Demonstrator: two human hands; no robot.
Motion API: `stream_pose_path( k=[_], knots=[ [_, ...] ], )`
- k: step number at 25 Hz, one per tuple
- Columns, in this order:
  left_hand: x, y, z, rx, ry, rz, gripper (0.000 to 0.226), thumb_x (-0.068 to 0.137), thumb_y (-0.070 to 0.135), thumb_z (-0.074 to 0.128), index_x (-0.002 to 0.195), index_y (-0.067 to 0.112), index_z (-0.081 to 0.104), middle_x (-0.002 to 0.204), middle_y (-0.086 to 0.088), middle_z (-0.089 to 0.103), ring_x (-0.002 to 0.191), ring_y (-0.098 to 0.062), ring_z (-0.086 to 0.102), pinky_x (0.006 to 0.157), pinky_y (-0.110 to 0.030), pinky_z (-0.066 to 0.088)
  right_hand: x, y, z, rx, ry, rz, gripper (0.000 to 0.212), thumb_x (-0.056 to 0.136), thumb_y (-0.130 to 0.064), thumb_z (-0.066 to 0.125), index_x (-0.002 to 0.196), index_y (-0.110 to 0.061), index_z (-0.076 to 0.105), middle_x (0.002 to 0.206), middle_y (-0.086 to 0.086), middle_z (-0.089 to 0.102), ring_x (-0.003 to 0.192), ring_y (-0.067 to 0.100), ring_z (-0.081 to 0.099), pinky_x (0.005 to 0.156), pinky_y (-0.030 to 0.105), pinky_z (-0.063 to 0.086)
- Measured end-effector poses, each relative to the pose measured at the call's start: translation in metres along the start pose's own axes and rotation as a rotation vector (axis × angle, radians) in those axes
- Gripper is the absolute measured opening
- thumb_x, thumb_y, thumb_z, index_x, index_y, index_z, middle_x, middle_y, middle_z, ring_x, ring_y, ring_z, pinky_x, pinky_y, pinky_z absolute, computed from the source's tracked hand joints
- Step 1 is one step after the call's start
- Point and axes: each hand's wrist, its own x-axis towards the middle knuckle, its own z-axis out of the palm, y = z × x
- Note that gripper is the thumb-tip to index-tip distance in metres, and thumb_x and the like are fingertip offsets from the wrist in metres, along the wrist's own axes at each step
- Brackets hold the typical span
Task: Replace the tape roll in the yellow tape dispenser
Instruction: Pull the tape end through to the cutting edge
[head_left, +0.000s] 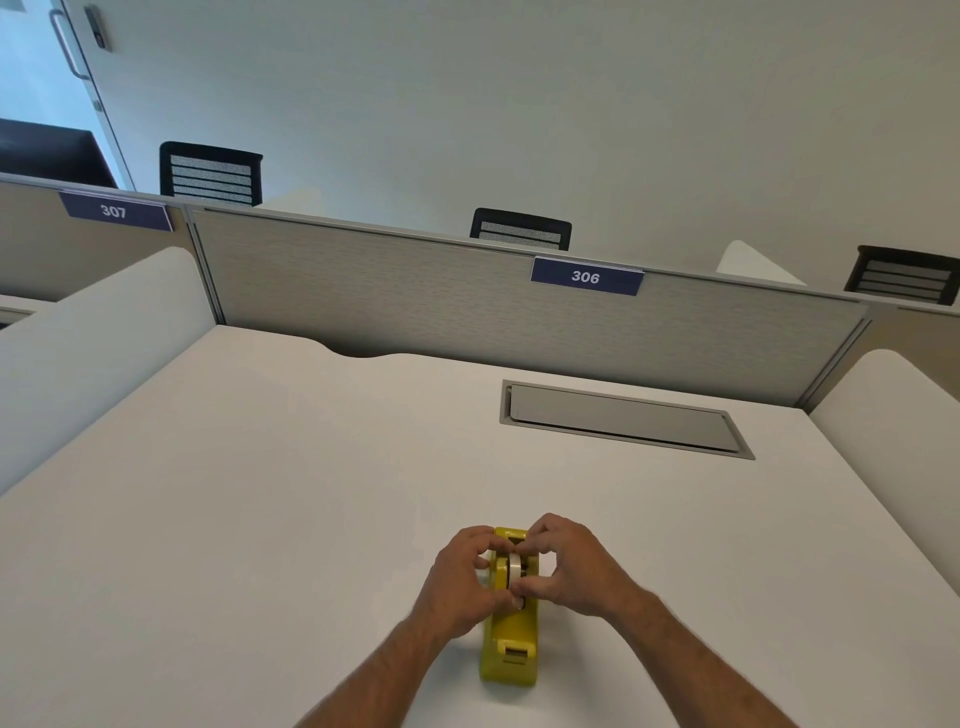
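So the yellow tape dispenser (508, 649) is sitting on a white desk (270, 493), close to the near edge and a bit right of the middle, lengthwise pointing away from the person, with the cutter end toward the near edge. The tape roll (514, 567) is standing on edge down in the slot of the dispenser, at the far half of it, whitish and pretty thin.

Both hands are bunched right around that roll. The left hand (462, 577) comes in from the left side with its fingers curled over the top of the dispenser's left wall, thumb and fingertips pinched in against the roll. The right hand (574, 566) mirrors it from the right, fingers curled tight, tips on the roll's near and far edges. Can't tell whether the roll is fully seated or partly lifted, the fingers cover too much.

Rest of the desk: a grey flip-lid cable hatch (623, 418) sunk into the top toward the far right corner. Behind the far edge there's a grey partition (415, 291) with a blue "306" tag (586, 276), and a "307" tag (114, 210) on the next one over to the left. 3 black mesh chair backs (210, 174) poke up behind it.
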Motion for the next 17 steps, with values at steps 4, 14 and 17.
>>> stream_pose_path(
  k=[4, 14, 17],
  knots=[
    [-0.0006, 0.0018, -0.0004, -0.002, -0.002, -0.010, 0.061, 0.050, 0.039, 0.090, 0.105, 0.044, 0.063, 0.134, 0.015, 0.049, 0.106, -0.011, 0.058, 0.087, -0.026, 0.057, -0.0012, 0.0020, 0.0007, -0.010, -0.007, 0.001, 0.046, 0.071, -0.056, 0.075, 0.111, -0.034, 0.072, 0.103, -0.014, 0.058, 0.097, 0.007, 0.054, 0.085, 0.028, 0.051],
    [-0.0008, 0.0074, -0.0023, 0.009, -0.014, -0.040, 0.058, 0.054, 0.033, 0.093, 0.098, 0.047, 0.059, 0.132, 0.016, 0.047, 0.105, -0.012, 0.058, 0.081, -0.024, 0.055, 0.0016, 0.0016, -0.0015, -0.003, -0.008, 0.000, 0.027, 0.082, -0.046, 0.066, 0.105, -0.034, 0.075, 0.096, -0.012, 0.063, 0.093, 0.008, 0.055, 0.080, 0.032, 0.053],
    [-0.0015, 0.0079, -0.0026, 0.006, -0.019, -0.052, 0.059, 0.055, 0.031, 0.093, 0.099, 0.046, 0.058, 0.130, 0.016, 0.047, 0.106, -0.014, 0.058, 0.082, -0.025, 0.056, 0.0036, -0.0001, -0.0024, -0.001, 0.011, -0.012, 0.019, 0.088, -0.040, 0.063, 0.100, -0.033, 0.077, 0.093, -0.011, 0.065, 0.090, 0.009, 0.056, 0.079, 0.031, 0.052]
  ],
)
